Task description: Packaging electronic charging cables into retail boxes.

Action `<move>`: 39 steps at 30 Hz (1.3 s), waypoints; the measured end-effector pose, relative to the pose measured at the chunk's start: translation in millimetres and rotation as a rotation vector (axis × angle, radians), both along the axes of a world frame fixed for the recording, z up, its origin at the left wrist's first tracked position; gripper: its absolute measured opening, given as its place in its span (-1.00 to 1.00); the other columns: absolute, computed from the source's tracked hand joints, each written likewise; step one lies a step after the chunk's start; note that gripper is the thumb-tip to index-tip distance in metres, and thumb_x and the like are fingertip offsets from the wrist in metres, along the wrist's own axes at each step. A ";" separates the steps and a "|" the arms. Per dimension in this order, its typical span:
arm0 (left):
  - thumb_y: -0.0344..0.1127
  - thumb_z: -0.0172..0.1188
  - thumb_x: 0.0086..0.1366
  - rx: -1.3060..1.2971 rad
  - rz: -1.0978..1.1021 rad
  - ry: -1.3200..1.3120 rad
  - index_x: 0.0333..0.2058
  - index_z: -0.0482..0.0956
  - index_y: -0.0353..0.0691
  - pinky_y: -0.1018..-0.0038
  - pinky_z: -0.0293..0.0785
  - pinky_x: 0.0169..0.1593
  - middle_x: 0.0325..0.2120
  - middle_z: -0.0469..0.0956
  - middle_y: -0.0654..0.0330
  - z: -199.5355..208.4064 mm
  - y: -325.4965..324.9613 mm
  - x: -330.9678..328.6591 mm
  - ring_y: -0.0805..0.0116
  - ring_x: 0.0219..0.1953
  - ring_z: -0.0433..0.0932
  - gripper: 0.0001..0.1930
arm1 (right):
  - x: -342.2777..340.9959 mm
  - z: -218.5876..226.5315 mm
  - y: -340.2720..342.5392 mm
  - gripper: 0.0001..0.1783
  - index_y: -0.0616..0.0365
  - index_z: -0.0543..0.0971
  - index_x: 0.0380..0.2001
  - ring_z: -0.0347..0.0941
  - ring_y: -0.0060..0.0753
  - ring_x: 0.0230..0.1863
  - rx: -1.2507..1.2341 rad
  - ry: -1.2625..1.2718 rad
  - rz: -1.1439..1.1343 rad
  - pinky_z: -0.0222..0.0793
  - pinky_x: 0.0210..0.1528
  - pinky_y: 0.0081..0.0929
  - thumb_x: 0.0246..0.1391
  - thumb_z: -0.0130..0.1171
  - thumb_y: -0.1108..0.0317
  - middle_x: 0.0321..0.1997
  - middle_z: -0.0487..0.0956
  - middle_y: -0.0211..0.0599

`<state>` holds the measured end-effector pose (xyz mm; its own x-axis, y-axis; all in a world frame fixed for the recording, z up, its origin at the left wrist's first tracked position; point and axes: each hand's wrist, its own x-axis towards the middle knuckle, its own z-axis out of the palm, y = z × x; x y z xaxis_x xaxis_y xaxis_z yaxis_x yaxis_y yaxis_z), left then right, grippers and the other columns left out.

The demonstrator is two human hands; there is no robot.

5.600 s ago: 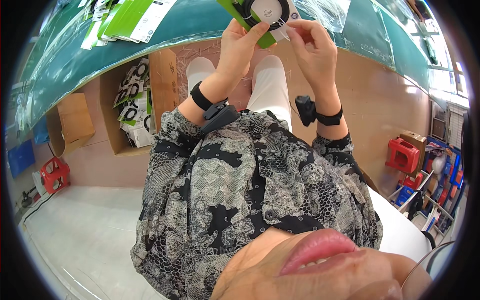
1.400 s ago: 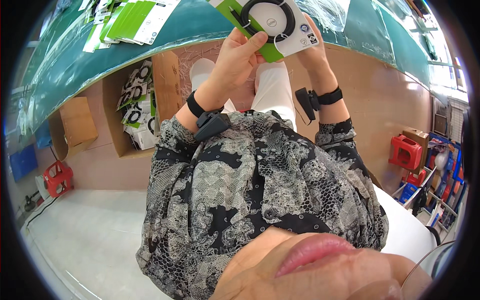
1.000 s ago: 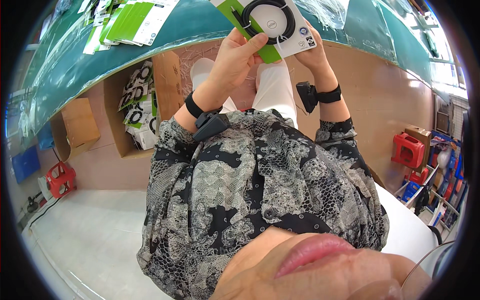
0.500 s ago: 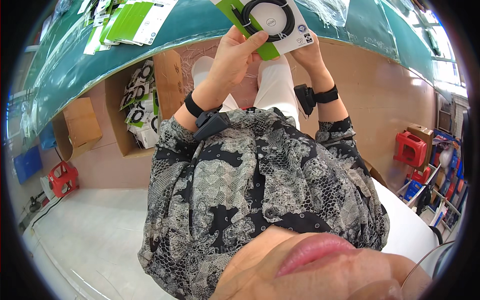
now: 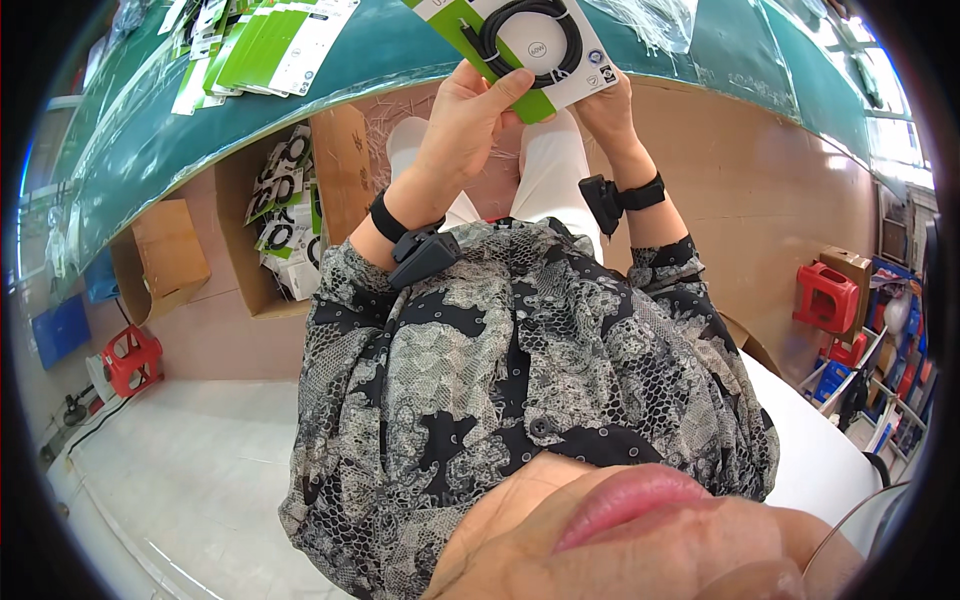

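Observation:
A green-and-white packaging card (image 5: 567, 92) with a coiled black cable (image 5: 571, 45) fastened on its front is held above the near edge of the green-covered table. White ties hold the coil. My left hand (image 5: 468, 125) grips the card's lower left, its thumb pressed on the front beside the coil and its other fingers mostly behind. At the lower right edge, my right hand (image 5: 606, 108) holds the card from behind, its fingertips hidden by it. Each wrist wears a black strap with a small black device.
Flat green-and-white cards (image 5: 262, 50) lie fanned at the table's far left. Below, an open cardboard box (image 5: 232, 240) holds several carded cables (image 5: 285, 190). A clear plastic bag (image 5: 655, 22) and white ties lie on the table (image 5: 740, 65). Red stools (image 5: 826, 297) stand at the sides.
The card has shifted slightly to the left, with both hands still at it. The whole view has moved a little.

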<state>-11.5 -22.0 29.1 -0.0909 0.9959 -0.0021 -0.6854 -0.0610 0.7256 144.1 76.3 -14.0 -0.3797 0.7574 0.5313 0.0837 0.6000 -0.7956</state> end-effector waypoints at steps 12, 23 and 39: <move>-0.46 0.22 0.23 0.129 0.197 0.327 -0.08 0.47 -0.28 0.56 0.44 -0.11 -0.20 0.58 0.24 -4.4 -0.1 0.1 0.49 -0.17 0.53 -0.73 | 5.6 30.5 6.3 -0.76 0.20 0.52 -0.12 0.51 -0.57 -0.28 -0.503 0.329 0.150 0.41 -0.19 -0.67 0.11 0.08 0.54 -0.24 0.58 -0.35; -0.51 0.23 0.07 0.745 0.639 1.228 -0.13 0.60 -0.19 0.39 0.50 -0.06 -0.10 0.49 0.01 -7.5 6.0 1.7 0.09 -0.07 0.53 -0.68 | -0.4 12.9 -34.2 -0.62 0.27 0.40 -0.07 0.51 -0.55 -0.16 -0.396 0.473 0.300 0.49 -0.15 -0.60 0.18 0.10 0.19 -0.12 0.52 -0.23; -0.55 0.15 0.22 0.166 0.390 0.676 -0.16 0.57 -0.31 0.57 0.48 -0.13 -0.22 0.60 0.22 -16.3 -8.5 15.9 0.49 -0.23 0.56 -0.79 | -21.9 28.7 -35.3 -0.57 0.24 0.28 -0.13 0.51 -0.53 -0.24 -0.353 0.233 -0.012 0.48 -0.16 -0.62 -0.01 0.26 0.59 -0.28 0.51 -0.27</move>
<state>4.4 -30.5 12.9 -0.3616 0.8746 0.3231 -0.0073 -0.3492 0.9370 122.1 41.0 14.7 -0.2700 0.9118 0.3093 -0.1174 0.2877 -0.9505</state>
